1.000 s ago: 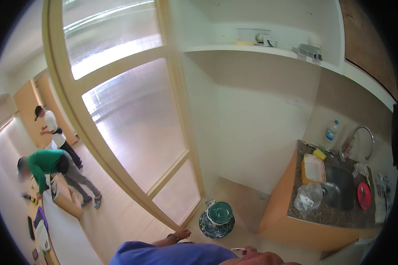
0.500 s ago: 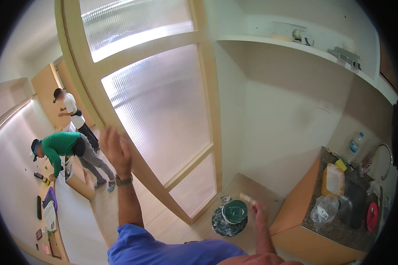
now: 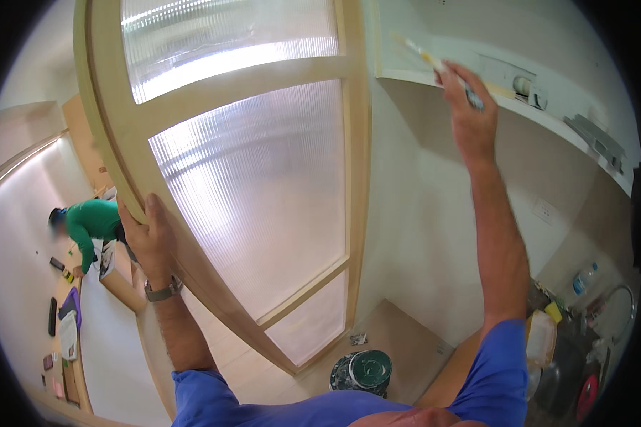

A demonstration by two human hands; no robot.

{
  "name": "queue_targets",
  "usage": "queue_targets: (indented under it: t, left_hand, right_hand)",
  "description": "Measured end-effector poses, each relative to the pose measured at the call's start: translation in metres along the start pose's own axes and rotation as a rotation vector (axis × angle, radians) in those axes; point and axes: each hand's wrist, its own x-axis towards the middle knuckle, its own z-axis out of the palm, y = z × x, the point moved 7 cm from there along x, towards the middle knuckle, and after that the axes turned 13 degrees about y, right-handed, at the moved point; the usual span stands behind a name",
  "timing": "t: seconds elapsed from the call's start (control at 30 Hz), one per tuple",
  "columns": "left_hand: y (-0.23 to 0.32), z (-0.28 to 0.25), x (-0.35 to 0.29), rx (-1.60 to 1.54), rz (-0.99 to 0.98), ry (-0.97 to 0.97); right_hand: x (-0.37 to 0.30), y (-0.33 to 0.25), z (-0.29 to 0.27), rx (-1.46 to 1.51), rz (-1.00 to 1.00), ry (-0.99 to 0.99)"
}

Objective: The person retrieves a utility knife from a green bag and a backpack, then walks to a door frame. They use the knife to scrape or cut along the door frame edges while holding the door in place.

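My right hand (image 3: 470, 107) is raised in front of the white wall shelf, its fingers closed round a slim paintbrush (image 3: 429, 58). The brush's pale, motion-blurred tip points up and left, near the wall above the shelf's left end. My left hand (image 3: 147, 238) is wrapped on the near edge of a wooden door (image 3: 242, 92) with ribbed translucent panes; some of its fingers are hidden. Low in the middle, a paint-smeared bucket (image 3: 340, 371) stands on the floor with a round dark-green container (image 3: 372, 368) on top.
The shelf (image 3: 434, 80) carries a roll, a small cup and grey metal pieces (image 3: 595, 142). At right, a counter has a sink (image 3: 566, 356), a bottle (image 3: 584, 277) and a pale tray (image 3: 543, 338). At left, a person in green (image 3: 92, 220) bends over a long worktop.
My right hand has risen from beside the bucket to the shelf with the paintbrush. My left hand has moved down and left onto the door edge. The view has shifted.
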Motion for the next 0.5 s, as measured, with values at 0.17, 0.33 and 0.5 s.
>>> queue_targets:
  t: [0.17,0.33,0.5]
  left_hand:
    - [-0.027,-0.003,0.006,-0.082,0.032,-0.058]
    - [-0.023,0.001,-0.002,-0.027,0.007,-0.037]
    - [-0.02,-0.024,0.002,0.096,-0.026,0.005]
  right_hand:
    - [0.086,0.055,0.055,-0.026,0.066,-0.027]
    - [0.154,0.082,0.096,0.005,-0.208,0.012]
    - [0.19,0.119,0.161,0.08,-0.237,-0.017]
